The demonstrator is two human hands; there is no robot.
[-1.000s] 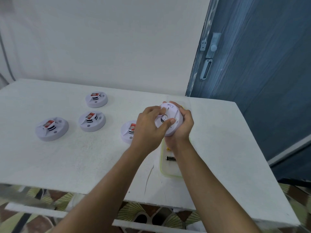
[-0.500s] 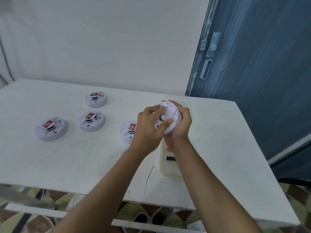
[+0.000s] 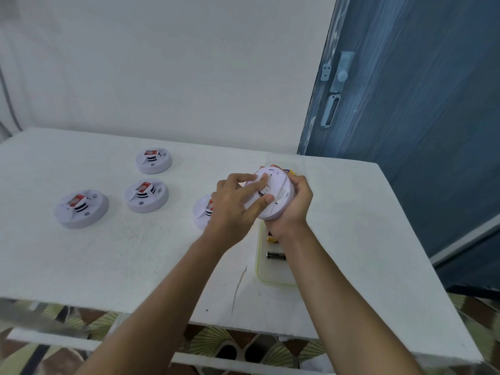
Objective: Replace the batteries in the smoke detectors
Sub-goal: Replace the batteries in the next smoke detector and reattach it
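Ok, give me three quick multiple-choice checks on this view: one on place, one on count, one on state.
1. Where is the black battery?
A. in the tray
B. on the floor
C. beside the door

2. How many smoke detectors lie on the table?
A. two
B. four
C. six

3. The held detector is:
A. flat on the table
B. lifted in both hands
C. on the wall

A: the battery lies inside the tray's rim.
B: three stand at the left, and a fourth is half hidden behind the left hand.
B: the right hand cups it and the left hand's fingers press its face.
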